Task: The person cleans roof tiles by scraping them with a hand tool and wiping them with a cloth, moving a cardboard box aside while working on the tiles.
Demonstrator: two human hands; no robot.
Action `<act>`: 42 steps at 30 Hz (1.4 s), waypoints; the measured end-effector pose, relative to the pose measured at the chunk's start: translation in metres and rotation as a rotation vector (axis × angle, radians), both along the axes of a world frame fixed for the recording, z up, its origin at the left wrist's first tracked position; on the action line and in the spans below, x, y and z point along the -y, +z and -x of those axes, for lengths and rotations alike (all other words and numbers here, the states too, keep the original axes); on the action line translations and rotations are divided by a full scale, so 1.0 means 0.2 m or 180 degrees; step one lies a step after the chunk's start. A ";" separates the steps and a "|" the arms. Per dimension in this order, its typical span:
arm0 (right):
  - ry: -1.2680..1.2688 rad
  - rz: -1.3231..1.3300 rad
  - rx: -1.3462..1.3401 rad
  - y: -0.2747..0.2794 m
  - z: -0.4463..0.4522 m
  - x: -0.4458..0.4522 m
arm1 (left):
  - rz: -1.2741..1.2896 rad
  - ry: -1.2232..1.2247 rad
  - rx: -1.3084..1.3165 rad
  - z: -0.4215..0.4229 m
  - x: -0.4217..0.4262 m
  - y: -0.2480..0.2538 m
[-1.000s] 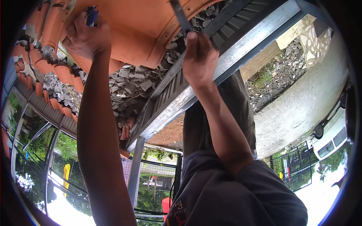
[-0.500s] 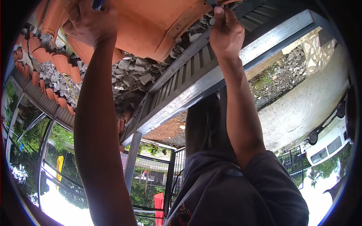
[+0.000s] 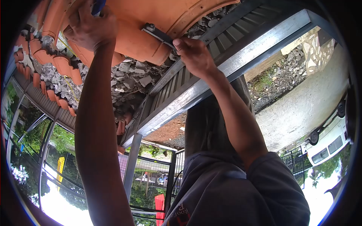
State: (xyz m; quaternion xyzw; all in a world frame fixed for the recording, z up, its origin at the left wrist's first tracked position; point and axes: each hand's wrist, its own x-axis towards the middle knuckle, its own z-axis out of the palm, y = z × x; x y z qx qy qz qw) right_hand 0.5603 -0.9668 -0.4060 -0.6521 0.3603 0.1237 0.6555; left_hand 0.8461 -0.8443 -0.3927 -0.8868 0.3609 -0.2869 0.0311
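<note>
My left hand (image 3: 92, 28) is closed at the upper left, over the orange roof tiles. A blue object (image 3: 98, 6) shows at its fingers, mostly cut off by the top edge, so its kind is hidden. My right hand (image 3: 196, 56) grips the end of a flat, dark bar-like tool (image 3: 160, 35) with a round knob or bolt at its far end. That tool lies across the lower edge of a large curved orange roof tile (image 3: 151, 13), seemingly against it.
Broken grey mortar (image 3: 130, 75) lies below the tiles. Metal beams (image 3: 226, 67) and a ribbed gutter strip (image 3: 179, 81) run diagonally along the roof edge. Smaller ridge tiles (image 3: 56, 60) stand at left. Far below, a white van (image 3: 326, 143) is parked beside paving (image 3: 294, 101).
My right hand has moved left and down, bringing the dark tool into view over the tile's edge. My left hand has shifted slightly, and more of the blue object shows.
</note>
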 end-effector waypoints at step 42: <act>-0.1298 0.1984 0.0316 0.09 0.00 0.31 | 0.0114 0.0183 -0.0205 0.09 0.06 0.06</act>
